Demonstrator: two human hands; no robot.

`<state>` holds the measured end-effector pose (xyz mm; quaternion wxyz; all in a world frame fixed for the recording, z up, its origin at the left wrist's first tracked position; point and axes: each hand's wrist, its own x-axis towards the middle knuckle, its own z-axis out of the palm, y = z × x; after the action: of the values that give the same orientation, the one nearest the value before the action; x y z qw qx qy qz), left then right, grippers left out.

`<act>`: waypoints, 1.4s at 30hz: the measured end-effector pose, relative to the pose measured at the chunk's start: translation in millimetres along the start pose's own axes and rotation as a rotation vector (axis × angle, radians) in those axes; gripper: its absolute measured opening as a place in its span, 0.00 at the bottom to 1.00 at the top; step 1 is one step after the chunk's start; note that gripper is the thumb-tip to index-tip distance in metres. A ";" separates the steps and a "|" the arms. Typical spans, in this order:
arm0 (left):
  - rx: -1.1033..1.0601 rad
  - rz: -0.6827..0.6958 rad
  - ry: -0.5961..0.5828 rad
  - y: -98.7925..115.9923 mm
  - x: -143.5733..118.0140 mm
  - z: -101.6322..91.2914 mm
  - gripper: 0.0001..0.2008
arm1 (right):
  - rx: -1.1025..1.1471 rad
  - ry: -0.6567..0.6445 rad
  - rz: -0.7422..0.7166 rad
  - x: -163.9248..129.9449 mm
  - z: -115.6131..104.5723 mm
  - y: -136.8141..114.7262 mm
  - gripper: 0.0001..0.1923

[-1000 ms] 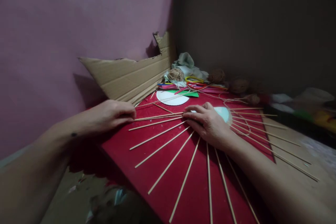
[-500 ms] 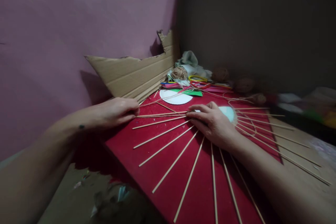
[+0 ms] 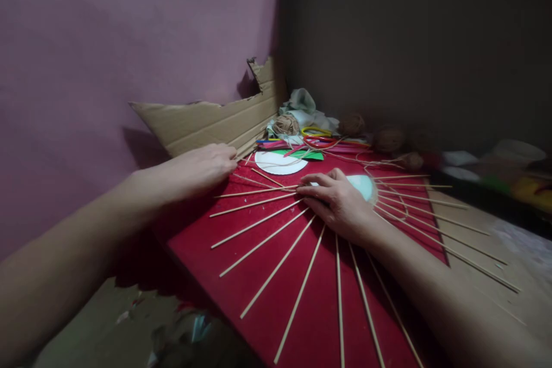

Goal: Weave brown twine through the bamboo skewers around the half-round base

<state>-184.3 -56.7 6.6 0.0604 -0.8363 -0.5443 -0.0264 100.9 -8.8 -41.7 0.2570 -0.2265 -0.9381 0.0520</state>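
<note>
Thin wooden sticks (image 3: 266, 265) fan out from a pale round disc (image 3: 361, 185) on the red tabletop. Over the disc's left side lies my right hand (image 3: 340, 204), its fingers bent and closed at the edge where the sticks meet. Its palm hides part of the disc. My left hand (image 3: 207, 167) hovers at the table's left edge, fingers closed on a strand of twine (image 3: 259, 183) that runs toward my right fingertips. The exact pinch is hidden behind the left hand. A loop of twine (image 3: 405, 207) crosses the right-hand sticks.
Cardboard (image 3: 202, 123) leans on the purple wall (image 3: 86, 40). Behind the disc lie a white paper circle (image 3: 280, 163), green paper (image 3: 313, 155), yellow-handled scissors (image 3: 317, 131) and a twine ball (image 3: 286, 125). A brown board (image 3: 466, 230) adjoins the red table (image 3: 302, 322).
My left hand has risen slightly and turned, back of the hand upward, and the twine has shifted with it. My right hand keeps its place on the disc. The whole view has shifted a little.
</note>
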 end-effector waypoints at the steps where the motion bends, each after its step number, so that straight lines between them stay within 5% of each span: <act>1: 0.049 0.010 0.003 0.5 7.7 -6.0 0.10 | 0.004 -0.001 -0.001 -0.1 0.1 0.1 0.11; 6: 0.122 -0.148 0.047 4.9 53.1 -33.0 0.09 | 0.008 -0.010 0.011 -0.7 -1.2 -1.3 0.12; 11: 0.201 -0.225 0.179 17.7 99.4 -31.2 0.11 | 0.004 0.005 0.003 -0.7 -1.4 -1.9 0.12; 14: -0.079 -0.278 0.302 29.9 122.8 -23.9 0.10 | -0.005 0.017 -0.003 -0.6 -1.1 -1.5 0.12; 18: -0.742 -0.332 0.264 49.6 140.7 -22.2 0.09 | -0.016 0.016 -0.010 -0.1 -0.8 -1.9 0.12; 21: -0.943 -0.358 0.309 63.6 138.8 -26.1 0.10 | -0.007 0.015 -0.011 0.2 -0.4 -2.1 0.12; 27: -1.047 -0.175 0.423 83.1 108.0 -33.9 0.09 | 0.144 0.039 0.122 0.5 -3.2 -0.1 0.08; 31: -1.138 0.063 0.322 96.3 86.6 -32.3 0.07 | 0.241 0.088 0.302 0.2 -3.5 1.6 0.11; 37: -1.150 0.327 0.111 109.4 75.5 -24.8 0.08 | 0.302 0.067 0.228 -0.6 0.9 4.1 0.07; 42: -1.543 0.271 0.372 88.4 79.3 -25.7 0.11 | 0.207 0.013 0.169 0.8 -1.5 2.2 0.08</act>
<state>-70.8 -23.4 34.4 -0.4422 -0.6830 -0.2472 -0.5262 102.0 -6.4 -40.5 0.2799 -0.2776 -0.9034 0.1685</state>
